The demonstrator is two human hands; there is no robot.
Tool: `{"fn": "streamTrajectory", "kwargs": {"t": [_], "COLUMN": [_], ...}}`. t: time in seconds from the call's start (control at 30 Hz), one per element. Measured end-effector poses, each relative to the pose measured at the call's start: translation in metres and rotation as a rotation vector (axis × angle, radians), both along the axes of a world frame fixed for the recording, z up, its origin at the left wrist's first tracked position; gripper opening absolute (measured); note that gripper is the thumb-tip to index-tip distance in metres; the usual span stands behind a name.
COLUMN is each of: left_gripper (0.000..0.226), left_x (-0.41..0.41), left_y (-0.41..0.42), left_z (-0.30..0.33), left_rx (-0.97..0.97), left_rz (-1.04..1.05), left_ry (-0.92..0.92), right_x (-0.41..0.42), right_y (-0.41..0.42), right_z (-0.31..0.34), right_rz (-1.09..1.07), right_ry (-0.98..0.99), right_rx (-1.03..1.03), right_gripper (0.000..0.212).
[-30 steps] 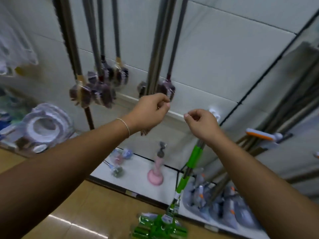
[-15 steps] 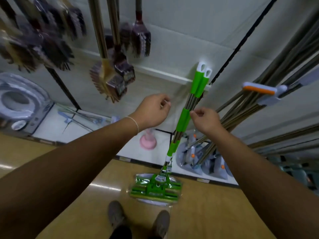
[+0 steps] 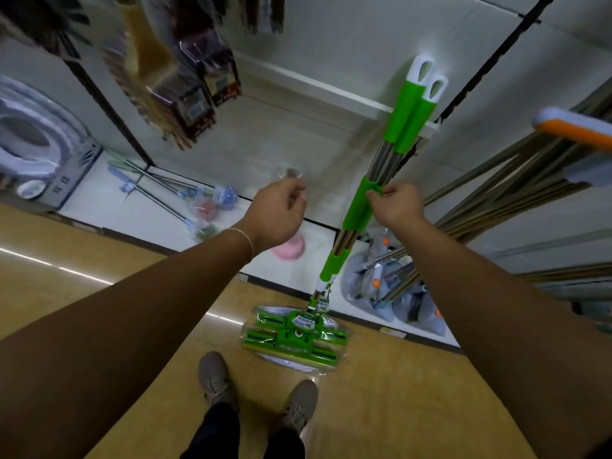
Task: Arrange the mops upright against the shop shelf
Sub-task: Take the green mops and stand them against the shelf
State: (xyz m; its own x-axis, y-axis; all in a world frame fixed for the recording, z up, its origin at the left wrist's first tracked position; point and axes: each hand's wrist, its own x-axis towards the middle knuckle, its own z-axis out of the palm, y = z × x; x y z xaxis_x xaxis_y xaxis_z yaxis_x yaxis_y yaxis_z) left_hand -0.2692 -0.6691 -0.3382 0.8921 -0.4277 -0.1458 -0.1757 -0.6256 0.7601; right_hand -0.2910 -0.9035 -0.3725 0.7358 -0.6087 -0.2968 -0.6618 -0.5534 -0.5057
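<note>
The shop shelf [image 3: 331, 94] filled the back of the view, its pale panels rising behind a low white base ledge. The wooden floor [image 3: 397, 409] ran in front of it. Leaning against the shelf stood 2 green mops [image 3: 361, 207], handles side by side, tilted back so their white-tipped tops touched the shelf rail; their green heads [image 3: 294, 336], wrapped in clear plastic, sat on the floor just ahead of the person's 2 shoes [image 3: 215, 379]. To the right, a bundle of metal-handled mops [image 3: 496, 207] slanted against the shelf, their wrapped heads in the corner near the green handles. Brushes [image 3: 185, 87] hung at upper left. A pink plunger [image 3: 288, 250] stood on the ledge, partly hidden by the left wrist.

The right hand [image 3: 399, 205] had its grip pinched on the green sleeve of the handles at mid-height. The left hand [image 3: 276, 213] hovered apart from the mops, fingers curled loosely with nothing in them.
</note>
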Motion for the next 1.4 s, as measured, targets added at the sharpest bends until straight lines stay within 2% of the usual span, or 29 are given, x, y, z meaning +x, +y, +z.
{"fn": "streamTrajectory", "kwargs": {"t": [0.2,0.43,0.67,0.8,0.93,1.1,1.2,1.27,1.4], "left_gripper": [0.031,0.033,0.034,0.036,0.034,0.044,0.051,0.047,0.037], "left_x": [0.006,0.012,0.004,-0.013,-0.042,-0.074,-0.09,-0.103,-0.129], "left_y": [-0.016,-0.011,-0.001,0.002,0.003,-0.01,-0.021,-0.029,-0.032], "left_z": [-0.021,-0.037,-0.04,-0.048,-0.059,-0.061,-0.057,-0.054,-0.049], "left_rx": [-0.03,-0.014,0.016,0.06,0.121,0.157,0.1,0.018,-0.11], "left_rz": [-0.014,-0.008,0.002,-0.014,-0.059,-0.124,-0.143,-0.171,-0.112], "left_ry": [0.035,0.04,0.084,0.136,0.194,0.248,0.268,0.29,0.33], "right_x": [0.028,0.047,0.044,0.028,-0.002,-0.042,-0.065,-0.08,-0.113], "right_y": [0.0,-0.002,0.0,0.008,0.019,0.033,0.039,0.041,0.044], "right_z": [-0.019,-0.033,-0.034,-0.022,-0.004,0.026,0.049,0.059,0.063], "right_rz": [-0.039,-0.147,-0.14,-0.051,0.053,0.206,0.383,0.474,0.52], "right_ry": [-0.026,-0.028,-0.068,-0.083,-0.088,-0.017,0.034,0.017,-0.067], "right_rx": [-0.003,-0.009,0.01,0.023,0.052,0.078,0.088,0.063,0.109], "right_gripper": [0.031,0.046,0.033,0.025,0.029,0.026,0.024,0.026,0.03]}}
